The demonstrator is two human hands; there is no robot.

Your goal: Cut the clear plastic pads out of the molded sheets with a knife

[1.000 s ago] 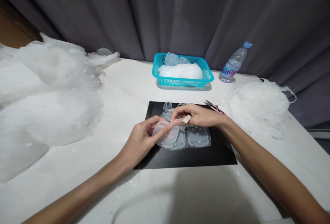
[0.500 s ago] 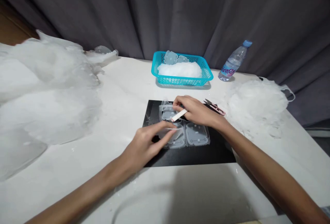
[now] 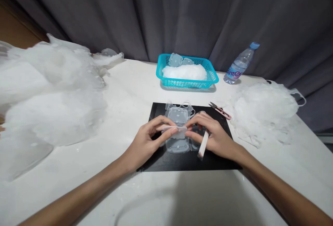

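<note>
My left hand (image 3: 153, 132) pinches one end of a small translucent plastic piece (image 3: 179, 132) between thumb and fingers. At the piece's other end are the fingertips of my right hand (image 3: 208, 132), closed on it. A flat white stick (image 3: 203, 145) with a dark, reddish tip is also held in my right hand, pointing down toward me. Beneath both hands lies a black mat (image 3: 166, 163). On it is a clear moulded plastic sheet (image 3: 178, 115) with rounded square sections, partly covered by my hands.
A turquoise basket (image 3: 187, 84) with white material stands at the back. Pink-handled thread snips (image 3: 221, 110) lie by the mat's right edge. A water bottle (image 3: 239, 64) stands behind. Piles of translucent plastic lie on the left (image 3: 57, 101) and right (image 3: 267, 108).
My right hand has moved right and toward me, swinging the white stick's tip down. It now grips the plastic piece with my left hand. The view has shifted slightly.
</note>
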